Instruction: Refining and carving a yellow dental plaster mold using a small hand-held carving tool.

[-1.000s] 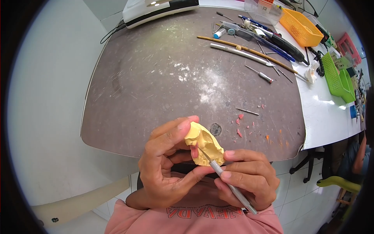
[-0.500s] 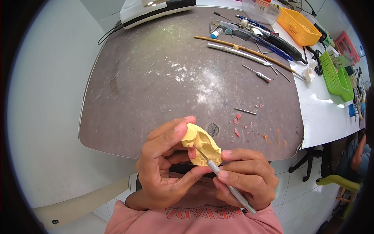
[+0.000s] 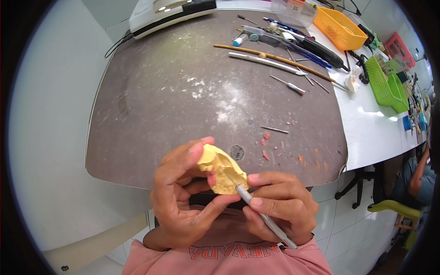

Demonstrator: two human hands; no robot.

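Note:
A yellow plaster dental cast (image 3: 232,170) with a patch of pink wax (image 3: 211,178) on its left side is held above the near edge of the bench. My left hand (image 3: 181,195) grips it, thumb below and fingers along its left end. In my right hand (image 3: 284,206) is a silver-handled carving knife (image 3: 270,222), pinched between thumb and fingers. Its thin tip points up and left into the hollow of the cast, near the pink wax; whether it touches is unclear. My right index finger rests against the right edge of the cast.
Pink wax scraps (image 3: 265,155) and a small metal bur (image 3: 274,129) lie beyond my right hand. Farther back are a wooden-handled brush (image 3: 284,59), a silver knife (image 3: 266,63) and a black handpiece (image 3: 323,50). Orange (image 3: 341,28) and green baskets (image 3: 385,85) stand right. A person (image 3: 415,178) sits at far right.
The whole view has shifted, so bench and hands appear farther left. The knife tip has drawn slightly away from the pink wax, toward the middle of the cast. Both grips are kept.

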